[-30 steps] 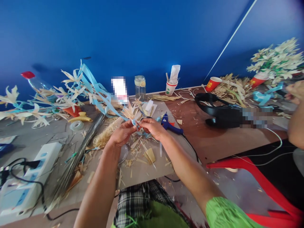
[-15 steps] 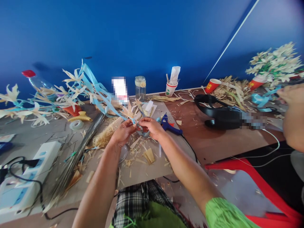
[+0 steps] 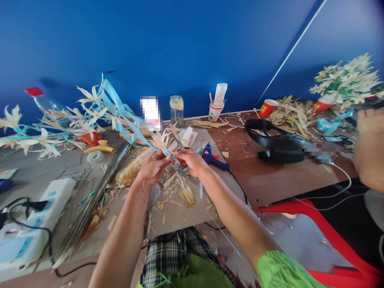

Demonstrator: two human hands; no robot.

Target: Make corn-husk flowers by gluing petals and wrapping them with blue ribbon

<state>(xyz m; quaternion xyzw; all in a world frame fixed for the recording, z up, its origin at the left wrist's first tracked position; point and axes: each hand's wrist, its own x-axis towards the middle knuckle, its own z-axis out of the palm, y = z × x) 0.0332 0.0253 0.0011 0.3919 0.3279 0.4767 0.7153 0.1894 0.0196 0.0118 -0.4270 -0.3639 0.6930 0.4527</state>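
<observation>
My left hand (image 3: pixel 152 169) is closed in a pinch on the base of a pale dried-husk flower (image 3: pixel 159 139), its petals pointing up and away. Blue ribbon (image 3: pixel 123 124) wraps this base and trails back to the upper left. Close beside it, my right hand (image 3: pixel 193 162) has its fingertips pinched together by the flower's base; what lies between them is too small to make out. A thin wire (image 3: pixel 222 231) slants from below the hands toward my lap. Husk scraps (image 3: pixel 187 197) lie beneath, and a blue glue gun (image 3: pixel 214 158) rests just right of my right hand.
Left are a bundle of thin wires (image 3: pixel 99 204), a tape roll (image 3: pixel 95 157), a power strip (image 3: pixel 49 220) and finished flower branches (image 3: pixel 45 140). A glass jar (image 3: pixel 177 110) and paper cup (image 3: pixel 216 112) stand behind. A black headset (image 3: pixel 279 146) and another person's arm (image 3: pixel 370 152) are right.
The flower and my left hand have shifted slightly left, and a small gap shows between my hands. The thin wire slanting toward my lap is now visible.
</observation>
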